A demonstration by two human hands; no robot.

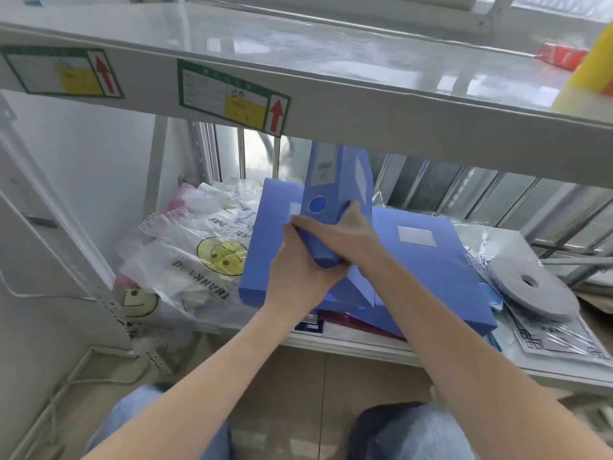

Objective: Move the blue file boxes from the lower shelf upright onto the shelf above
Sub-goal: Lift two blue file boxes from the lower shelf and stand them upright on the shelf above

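Note:
A blue file box (335, 187) stands nearly upright above the lower shelf (381, 351), its spine with a round hole facing me. My left hand (298, 263) grips its bottom end from the left and my right hand (355, 234) grips it from the right. Its top reaches just behind the front beam of the upper shelf (331, 61). Under my hands, two more blue file boxes lie flat: one on the left (262, 247), one with a white label on the right (441, 270). The upper shelf's grey surface is bare in the middle.
Smiley-face plastic bags (205, 250) fill the lower shelf's left side. A grey tape roll (530, 283) and wrapped packets lie at its right. A yellow object (590, 61) and a red packet (560, 56) sit at the upper shelf's right. Green labels with red arrows mark the beam.

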